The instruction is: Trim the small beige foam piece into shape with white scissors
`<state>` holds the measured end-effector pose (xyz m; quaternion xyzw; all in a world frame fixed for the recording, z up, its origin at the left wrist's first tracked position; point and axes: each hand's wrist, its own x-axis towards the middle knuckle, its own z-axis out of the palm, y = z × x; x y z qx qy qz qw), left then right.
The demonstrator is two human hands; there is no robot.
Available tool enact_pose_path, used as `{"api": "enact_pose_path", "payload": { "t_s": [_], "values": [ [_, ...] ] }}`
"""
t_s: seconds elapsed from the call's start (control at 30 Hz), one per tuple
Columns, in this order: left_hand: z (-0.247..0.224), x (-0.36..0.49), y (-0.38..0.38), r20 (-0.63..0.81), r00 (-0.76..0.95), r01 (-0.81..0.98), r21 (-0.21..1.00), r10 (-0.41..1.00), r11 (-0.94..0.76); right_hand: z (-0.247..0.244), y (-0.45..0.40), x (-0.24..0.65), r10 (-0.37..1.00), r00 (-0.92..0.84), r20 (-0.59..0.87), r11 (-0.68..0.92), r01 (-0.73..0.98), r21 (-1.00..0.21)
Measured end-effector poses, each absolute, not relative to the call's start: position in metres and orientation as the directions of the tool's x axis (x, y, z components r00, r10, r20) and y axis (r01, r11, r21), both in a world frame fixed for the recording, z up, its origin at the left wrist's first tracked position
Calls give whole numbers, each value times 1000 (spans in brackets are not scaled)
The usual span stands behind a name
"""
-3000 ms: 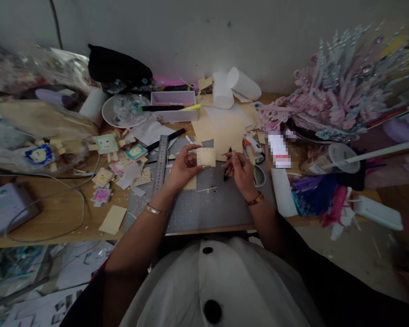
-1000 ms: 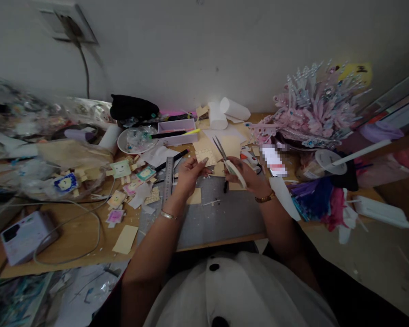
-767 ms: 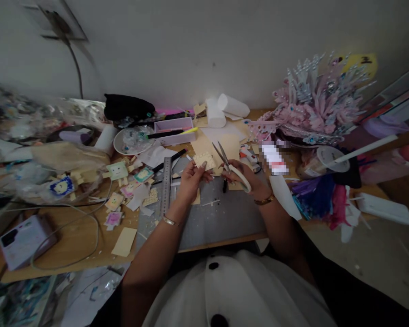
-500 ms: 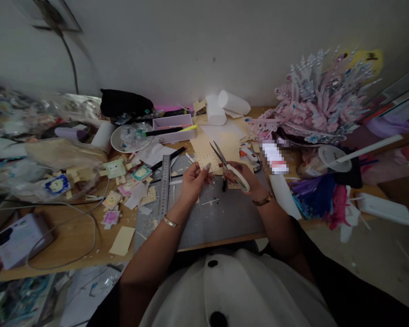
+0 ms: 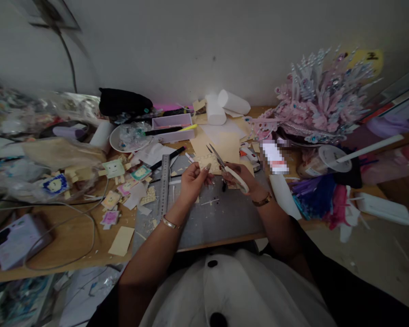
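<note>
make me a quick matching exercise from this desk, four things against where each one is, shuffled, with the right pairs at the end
Things:
1. scissors
2. metal ruler
3. crumpled clear plastic
4. cream card

Places:
A. in the white bowl
B. in the left hand
C. in the right hand
D. on the grey mat

Right pairs: 1-C, 2-D, 3-A, 4-B

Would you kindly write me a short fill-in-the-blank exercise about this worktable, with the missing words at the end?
1. The right hand holds a pair of white-handled ____.
2. The hand gripping the flat cream piece is the person's ____ one.
3. A long metal ____ with measuring marks lies on the gray mat.

Missing words: scissors; left; ruler.
</note>
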<state>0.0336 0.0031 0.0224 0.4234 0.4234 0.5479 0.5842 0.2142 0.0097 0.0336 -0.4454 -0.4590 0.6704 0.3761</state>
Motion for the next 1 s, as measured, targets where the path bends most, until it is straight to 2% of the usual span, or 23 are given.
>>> {"api": "enact_pose_path", "payload": {
  "t_s": [0.43,0.67,1.0],
  "values": [
    [19,35,4,-36,62,-292,955,997,53,33,10,214,902,-357,-242,-296,-104,-950],
    [20,34,4,-41,64,-311,948,997,59,32,10,215,907,-377,-186,-246,-118,-962],
    [23,33,5,-43,65,-326,944,997,61,38,8,217,903,-350,-250,-303,-105,-947]
  ]
}}
